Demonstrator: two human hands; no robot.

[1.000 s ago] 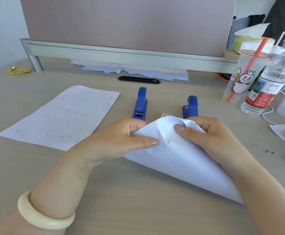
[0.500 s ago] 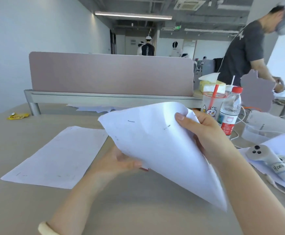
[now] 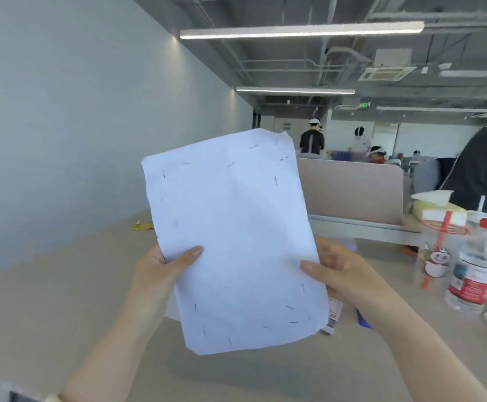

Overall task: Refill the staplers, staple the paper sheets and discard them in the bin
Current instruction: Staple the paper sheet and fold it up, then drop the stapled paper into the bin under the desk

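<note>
Gripping the creased, staple-dotted paper sheets (image 3: 236, 242) upright: left hand (image 3: 161, 271) and right hand (image 3: 343, 271).

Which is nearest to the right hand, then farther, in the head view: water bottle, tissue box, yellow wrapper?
From the right hand:
1. Water bottle, on the desk to its right.
2. Tissue box, farther back on the right.
3. Yellow wrapper, far left, beyond the held paper.

Left hand (image 3: 161, 271) and right hand (image 3: 343, 274) raised, thumbs forward, each grip closed.
</note>
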